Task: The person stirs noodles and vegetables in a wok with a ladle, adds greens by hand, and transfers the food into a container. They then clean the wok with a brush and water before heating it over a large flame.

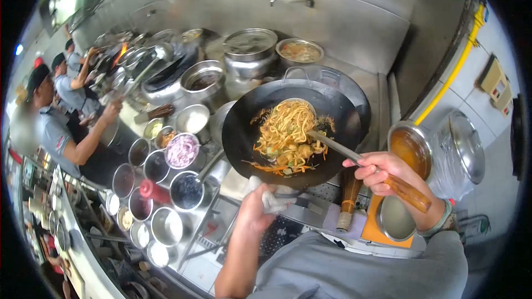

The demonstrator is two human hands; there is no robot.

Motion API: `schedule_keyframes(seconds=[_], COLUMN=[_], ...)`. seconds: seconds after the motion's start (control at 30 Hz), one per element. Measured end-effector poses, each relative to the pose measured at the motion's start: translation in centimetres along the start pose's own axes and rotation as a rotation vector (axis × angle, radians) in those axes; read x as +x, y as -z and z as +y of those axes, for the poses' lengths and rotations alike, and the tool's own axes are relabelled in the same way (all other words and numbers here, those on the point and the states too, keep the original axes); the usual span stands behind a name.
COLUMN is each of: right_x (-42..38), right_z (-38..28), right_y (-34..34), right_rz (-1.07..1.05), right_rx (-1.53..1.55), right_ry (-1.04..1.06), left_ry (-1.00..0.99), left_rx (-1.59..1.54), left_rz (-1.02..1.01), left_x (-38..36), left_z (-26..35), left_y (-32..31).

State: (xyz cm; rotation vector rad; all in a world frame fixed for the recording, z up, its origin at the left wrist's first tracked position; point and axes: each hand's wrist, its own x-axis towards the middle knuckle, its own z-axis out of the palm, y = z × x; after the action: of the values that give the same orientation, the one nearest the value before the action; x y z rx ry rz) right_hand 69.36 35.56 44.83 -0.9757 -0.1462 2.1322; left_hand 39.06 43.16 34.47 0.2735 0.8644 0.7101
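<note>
My right hand (382, 171) is closed around the wooden-handled ladle (339, 147), whose metal shaft reaches into the dark wok (244, 133). Noodles (288, 138) with orange vegetable shreds and small chunks lie in the wok, and some are heaped over the ladle's bowl, hiding most of it. At the wok's near rim, my left hand (256, 205) grips a whitish cloth (274, 202). The cloth and fingers hide whatever part of the wok is held there. A loop handle (296, 72) shows on the far rim.
Left of the wok stand several metal containers, one with chopped purple onion (182, 150), and a red squeeze bottle (154, 192). To the right are a pot of brown liquid (410, 147) and a bamboo brush (350, 199). Co-workers (61, 127) stand at far left.
</note>
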Motion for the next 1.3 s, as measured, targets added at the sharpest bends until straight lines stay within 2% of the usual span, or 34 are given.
schedule_keyframes(seconds=[0.07,0.13,0.2,0.27,0.33,0.37,0.4,0.43,0.47,0.5,0.57,0.63,0.67,0.8,0.87,0.9,0.93,1.0,1.03,1.13,1.17,1.23,1.3], right_x=[-0.6,-0.9,-0.8,-0.2,1.0,1.5,2.4,2.9,3.9,4.9,7.1,9.0,7.1,10.2,11.6,11.1,12.7,15.8,17.1,20.4,22.0,24.4,25.2], right_z=[0.3,1.0,1.7,2.9,4.1,4.9,5.8,5.3,6.5,7.6,10.4,13.6,13.3,17.4,22.9,23.5,25.0,28.0,29.5,33.3,35.0,37.9,39.4], right_y=[-3.1,-6.6,-9.3,-13.4,-16.6,-18.4,-20.1,-20.7,-22.6,-24.6,-28.0,-31.4,-33.6,-37.1,-39.5,-39.9,-40.6,-41.1,-41.4,-42.6,-43.1,-44.3,-46.0], right_rz=[-0.022,0.032,-0.004,-0.086,-0.24,-0.338,-0.44,-0.559,-0.595,-0.72,-0.939,-1.023,-0.992,-1.035,-0.952,-0.886,-0.873,-0.844,-0.822,-0.752,-0.772,-0.67,-0.715], right_rx=[-0.107,-0.27,-0.302,-0.352,-0.314,-0.311,-0.304,-0.184,-0.2,-0.139,-0.023,-0.021,-0.084,-0.195,-0.311,-0.417,-0.481,-0.643,-0.732,-0.968,-0.984,-1.033,-1.125], right_ry=[-0.014,0.009,-0.022,-0.017,-0.077,-0.09,-0.107,-0.143,-0.207,-0.255,-0.35,-0.414,-0.373,-0.557,-0.646,-0.659,-0.736,-0.84,-0.882,-0.987,-1.037,-1.236,-1.29], left_ry=[-0.048,-0.094,-0.11,-0.195,-0.321,-0.324,-0.36,-0.416,-0.488,-0.576,-0.65,-0.727,-0.722,-0.792,-0.834,-0.865,-0.882,-0.861,-0.949,-0.908,-0.923,-0.868,-0.978], left_rx=[0.005,-0.059,-0.098,-0.168,-0.135,-0.083,-0.128,-0.175,-0.213,-0.259,-0.335,-0.402,-0.453,-0.535,-0.553,-0.585,-0.606,-0.768,-0.8,-0.927,-0.964,-1.026,-1.091], left_rz=[-0.016,0.049,0.046,0.162,0.377,0.538,0.581,0.547,0.552,0.517,0.593,0.661,0.593,0.683,0.812,0.75,0.771,0.992,0.977,1.026,1.065,1.119,1.147], left_x=[-3.5,-5.8,-8.6,-13.8,-18.7,-22.5,-24.3,-24.0,-25.8,-27.3,-30.8,-33.4,-32.3,-35.7,-39.1,-37.5,-38.3,-38.9,-38.6,-37.8,-37.7,-37.1,-35.1], left_z=[-0.2,-0.9,-1.6,-1.0,-1.2,0.0,-0.4,-0.9,-1.7,-2.4,-3.3,-4.8,-4.7,-7.8,-10.5,-11.2,-11.8,-13.4,-14.8,-17.2,-17.5,-17.6,-18.9], left_y=[1.8,5.2,8.6,9.6,11.1,9.7,11.3,12.4,14.8,17.3,20.2,23.5,23.2,24.9,28.2,28.7,29.0,28.8,29.5,28.6,28.0,27.0,27.0])
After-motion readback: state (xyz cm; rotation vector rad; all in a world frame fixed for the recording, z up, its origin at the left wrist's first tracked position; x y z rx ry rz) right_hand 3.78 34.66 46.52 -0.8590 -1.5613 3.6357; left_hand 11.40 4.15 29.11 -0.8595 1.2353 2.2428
